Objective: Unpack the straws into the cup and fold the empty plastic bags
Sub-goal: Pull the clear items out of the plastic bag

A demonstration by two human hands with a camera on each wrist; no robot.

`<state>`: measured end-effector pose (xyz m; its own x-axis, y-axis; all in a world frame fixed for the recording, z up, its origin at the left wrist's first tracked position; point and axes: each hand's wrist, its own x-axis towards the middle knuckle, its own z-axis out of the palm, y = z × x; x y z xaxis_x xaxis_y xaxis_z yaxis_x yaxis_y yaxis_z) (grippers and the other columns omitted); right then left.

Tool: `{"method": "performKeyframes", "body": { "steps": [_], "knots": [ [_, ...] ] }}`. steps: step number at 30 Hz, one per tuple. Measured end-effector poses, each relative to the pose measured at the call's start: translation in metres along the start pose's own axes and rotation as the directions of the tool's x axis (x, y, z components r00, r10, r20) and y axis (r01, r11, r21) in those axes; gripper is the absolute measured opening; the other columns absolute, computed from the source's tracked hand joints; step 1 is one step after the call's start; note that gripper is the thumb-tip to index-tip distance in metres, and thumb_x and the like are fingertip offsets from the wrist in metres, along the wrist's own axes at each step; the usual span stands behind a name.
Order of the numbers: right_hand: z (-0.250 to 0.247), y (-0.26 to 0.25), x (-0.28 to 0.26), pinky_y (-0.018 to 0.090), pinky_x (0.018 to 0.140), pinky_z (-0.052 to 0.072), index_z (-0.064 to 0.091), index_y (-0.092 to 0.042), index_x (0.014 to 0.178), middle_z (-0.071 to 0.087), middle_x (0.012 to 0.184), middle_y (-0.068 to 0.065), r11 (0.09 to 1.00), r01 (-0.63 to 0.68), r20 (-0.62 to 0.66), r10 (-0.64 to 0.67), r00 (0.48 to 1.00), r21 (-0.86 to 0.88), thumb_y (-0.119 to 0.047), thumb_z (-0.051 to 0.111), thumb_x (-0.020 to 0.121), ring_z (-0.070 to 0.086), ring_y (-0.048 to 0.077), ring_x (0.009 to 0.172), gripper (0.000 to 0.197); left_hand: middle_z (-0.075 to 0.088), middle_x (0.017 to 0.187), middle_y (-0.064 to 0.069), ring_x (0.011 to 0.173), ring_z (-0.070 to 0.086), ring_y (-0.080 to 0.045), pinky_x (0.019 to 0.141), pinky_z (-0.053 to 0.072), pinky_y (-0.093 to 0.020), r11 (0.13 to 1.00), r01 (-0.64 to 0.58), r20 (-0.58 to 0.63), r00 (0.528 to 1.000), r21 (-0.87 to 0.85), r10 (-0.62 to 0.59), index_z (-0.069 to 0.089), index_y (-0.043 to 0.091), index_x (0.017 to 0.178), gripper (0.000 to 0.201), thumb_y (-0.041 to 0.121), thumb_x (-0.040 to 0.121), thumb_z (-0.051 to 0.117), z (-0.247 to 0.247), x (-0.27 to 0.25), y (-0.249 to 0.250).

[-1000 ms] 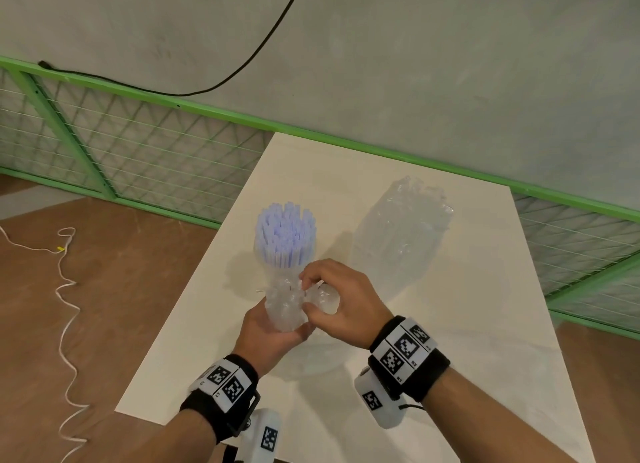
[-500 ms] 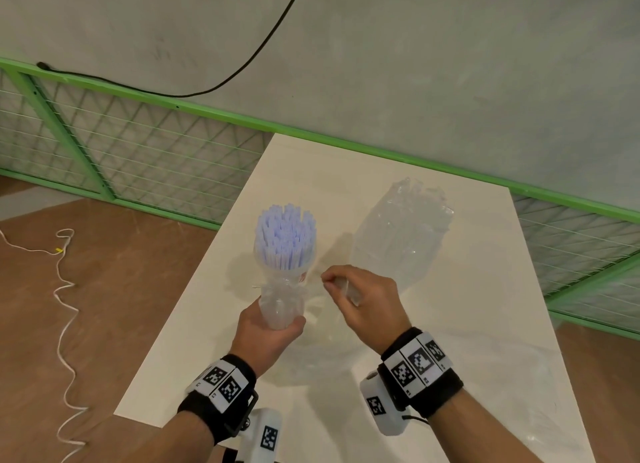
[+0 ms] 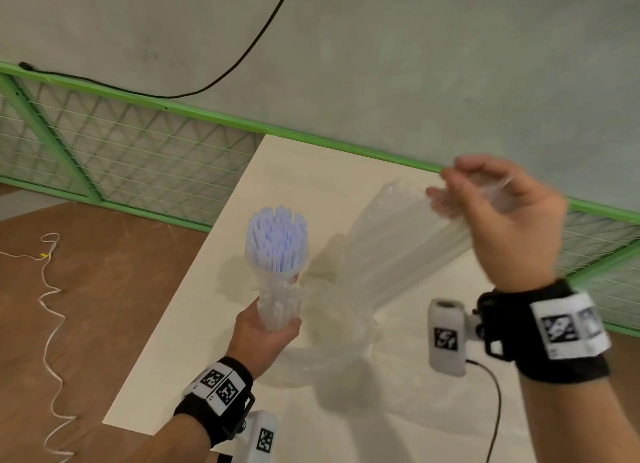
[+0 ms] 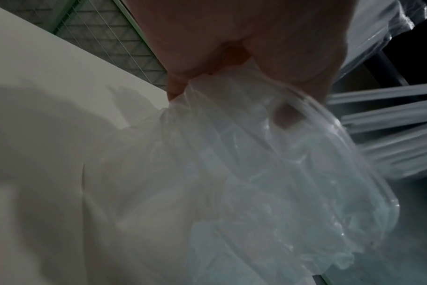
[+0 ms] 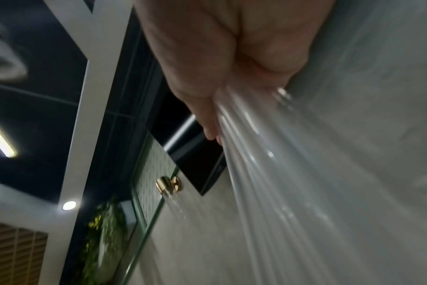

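The left hand [image 3: 265,336] is gripping the base of the straws [image 3: 276,241], standing upright above the near-left part of the bench [image 3: 214,324]. The right hand [image 3: 502,216] is pinching the clear plastic bag [image 3: 398,248], raised far right and stretched taut down to the left hand.

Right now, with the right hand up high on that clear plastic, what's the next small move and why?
Probably keep drawing the right hand up and away until the clear plastic bag comes free. It pinches the bag's end, stretched taut from the bundle of straws, which the left hand grips at its lower end. Bag film is bunched around that grip, so it may not be free yet.
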<state>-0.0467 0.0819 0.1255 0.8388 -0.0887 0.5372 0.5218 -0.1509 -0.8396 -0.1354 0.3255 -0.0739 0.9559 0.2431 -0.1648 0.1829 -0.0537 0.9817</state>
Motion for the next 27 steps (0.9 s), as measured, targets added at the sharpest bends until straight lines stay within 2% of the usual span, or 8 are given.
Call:
{"method": "performKeyframes", "body": {
  "steps": [2, 5, 8, 11, 13, 19, 23, 27],
  "knots": [
    [-0.012, -0.006, 0.020, 0.039, 0.072, 0.060, 0.065, 0.004, 0.106, 0.070, 0.083, 0.017, 1.000, 0.019, -0.032, -0.018, 0.999, 0.023, -0.004, 0.071, 0.088, 0.073, 0.031, 0.068, 0.020, 0.076, 0.090, 0.010, 0.084, 0.072, -0.012, 0.075, 0.053, -0.014, 1.000, 0.000, 0.005, 1.000, -0.008, 0.000, 0.072, 0.016, 0.105, 0.035, 0.000, 0.075, 0.078, 0.001, 0.000, 0.000],
    [-0.022, 0.001, 0.043, 0.043, 0.074, 0.060, 0.064, 0.007, 0.107, 0.071, 0.081, 0.007, 0.999, 0.032, -0.058, -0.031, 0.998, 0.015, -0.005, 0.072, 0.088, 0.072, 0.032, 0.069, 0.024, 0.076, 0.092, 0.010, 0.087, 0.072, -0.011, 0.077, 0.054, -0.015, 1.000, 0.000, 0.005, 1.000, -0.026, 0.000, 0.072, 0.016, 0.106, 0.036, 0.004, 0.073, 0.079, 0.002, 0.000, 0.000],
    [-0.027, 0.009, 0.059, 0.047, 0.074, 0.060, 0.064, 0.006, 0.109, 0.070, 0.085, 0.014, 0.999, 0.040, -0.026, -0.040, 0.999, -0.018, -0.009, 0.072, 0.088, 0.073, 0.034, 0.074, 0.026, 0.076, 0.090, 0.009, 0.086, 0.072, -0.014, 0.076, 0.054, -0.016, 1.000, 0.010, -0.004, 1.000, -0.022, -0.010, 0.073, 0.017, 0.104, 0.035, 0.000, 0.074, 0.078, 0.001, 0.001, -0.001],
    [-0.028, 0.017, 0.068, 0.044, 0.073, 0.060, 0.063, 0.006, 0.110, 0.068, 0.087, 0.017, 0.999, 0.025, 0.043, -0.023, 0.999, -0.041, -0.009, 0.071, 0.090, 0.073, 0.033, 0.075, 0.026, 0.076, 0.089, 0.008, 0.085, 0.072, -0.013, 0.075, 0.054, -0.019, 0.999, 0.016, -0.002, 1.000, -0.028, -0.016, 0.073, 0.019, 0.103, 0.035, 0.008, 0.070, 0.079, 0.000, 0.000, 0.000],
    [-0.025, 0.023, 0.072, 0.042, 0.073, 0.060, 0.063, 0.006, 0.111, 0.067, 0.088, 0.018, 0.999, 0.012, 0.095, -0.008, 0.995, -0.043, -0.007, 0.069, 0.090, 0.073, 0.030, 0.074, 0.026, 0.076, 0.089, 0.009, 0.085, 0.072, -0.013, 0.077, 0.053, -0.023, 1.000, 0.020, -0.005, 1.000, -0.022, -0.020, 0.073, 0.019, 0.102, 0.034, 0.006, 0.071, 0.079, 0.000, 0.000, 0.001],
    [-0.018, 0.035, 0.080, 0.042, 0.071, 0.059, 0.062, 0.002, 0.112, 0.066, 0.086, 0.010, 0.993, 0.043, 0.220, -0.017, 0.975, -0.113, -0.008, 0.066, 0.093, 0.071, 0.032, 0.075, 0.022, 0.076, 0.087, 0.010, 0.084, 0.071, -0.011, 0.077, 0.052, -0.024, 1.000, 0.021, 0.001, 1.000, -0.016, -0.021, 0.072, 0.018, 0.102, 0.034, 0.000, 0.075, 0.078, 0.000, -0.001, 0.004],
    [-0.021, 0.032, 0.086, 0.043, 0.070, 0.059, 0.062, -0.005, 0.115, 0.062, 0.087, 0.004, 0.975, 0.126, 0.220, -0.084, 0.972, -0.183, -0.013, 0.062, 0.096, 0.070, 0.031, 0.075, 0.020, 0.076, 0.086, 0.006, 0.082, 0.072, -0.014, 0.073, 0.053, -0.023, 0.999, 0.026, -0.002, 1.000, -0.025, -0.026, 0.072, 0.019, 0.099, 0.032, 0.013, 0.067, 0.078, -0.001, -0.001, 0.004],
    [-0.021, 0.028, 0.087, 0.042, 0.070, 0.059, 0.060, -0.013, 0.120, 0.059, 0.090, -0.001, 0.947, 0.210, 0.230, -0.154, 0.961, -0.242, -0.015, 0.058, 0.099, 0.068, 0.028, 0.075, 0.021, 0.076, 0.085, 0.003, 0.082, 0.072, -0.016, 0.074, 0.054, -0.026, 0.999, 0.034, 0.000, 0.999, -0.038, -0.034, 0.072, 0.019, 0.098, 0.034, 0.018, 0.064, 0.076, -0.001, 0.000, 0.003]
  ]
}}
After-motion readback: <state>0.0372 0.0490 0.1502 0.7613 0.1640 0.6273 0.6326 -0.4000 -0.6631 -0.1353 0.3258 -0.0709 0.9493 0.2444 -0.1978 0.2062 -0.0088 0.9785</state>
